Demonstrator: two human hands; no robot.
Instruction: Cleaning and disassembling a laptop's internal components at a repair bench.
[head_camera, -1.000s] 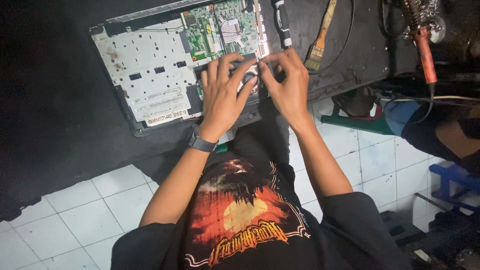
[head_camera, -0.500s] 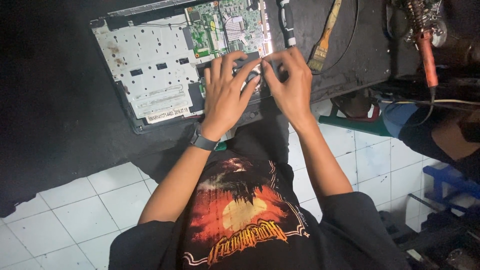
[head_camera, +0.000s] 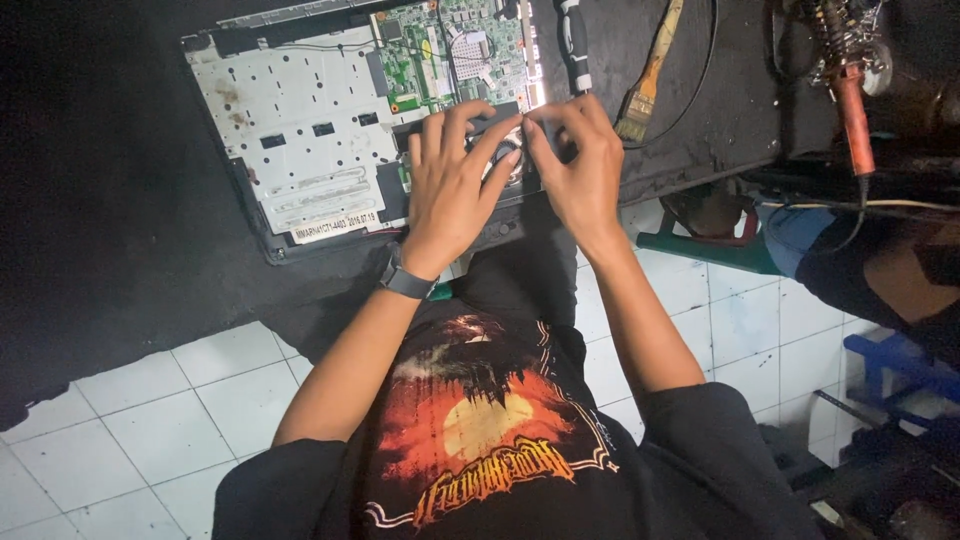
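Dark work surface (head_camera: 120, 180) fills the upper left and ends in a ragged edge over white floor tiles (head_camera: 150, 420). Much bare surface lies left of the laptop; the right side is crowded.

Opened laptop (head_camera: 320, 130) lies bottom-up, cover already off: silver inner frame (head_camera: 290, 110) bare on the left, green circuit board (head_camera: 450, 55) exposed at top right. Its near edge sits just at the edge of the surface, above my lap. What fasteners are left I cannot tell.

Both hands meet over a small dark part (head_camera: 512, 150) in the laptop's right half, mostly hidden. Left hand (head_camera: 450, 185): fingers spread, pressing flat beside it, gripping nothing that I can see. Right hand (head_camera: 580, 165): fingertips curled and pinching at the part; a real grasp I cannot confirm.

Paintbrush (head_camera: 648, 85) lies just beside my right hand, a soldering iron (head_camera: 850, 95) farther right, cables between. Little room that way.
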